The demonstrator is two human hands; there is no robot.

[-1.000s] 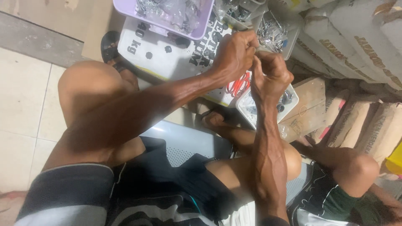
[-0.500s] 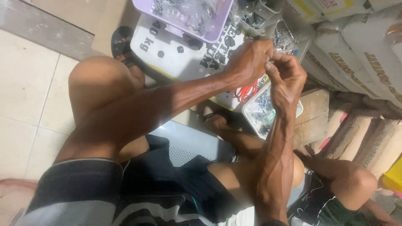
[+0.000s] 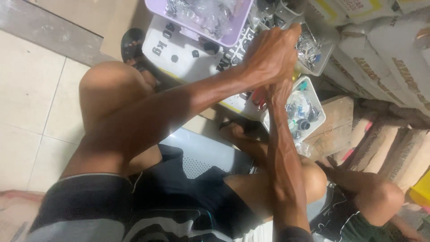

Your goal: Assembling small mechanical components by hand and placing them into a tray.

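A flat white sack (image 3: pixel 179 49) with black lettering lies on the floor just beyond the left hand (image 3: pixel 273 56). Stacked pale sacks (image 3: pixel 380 54) with printed labels rise to the right of both hands, a yellow package (image 3: pixel 421 190) lower right.

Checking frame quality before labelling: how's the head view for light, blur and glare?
Head view: dim warm indoor light; left hand slightly motion-soft, covering most of the right hand; clear plastic bags in the lilac plastic tray show glare; small parts in the white plastic tray stay unresolved; the frame is strongly tilted.
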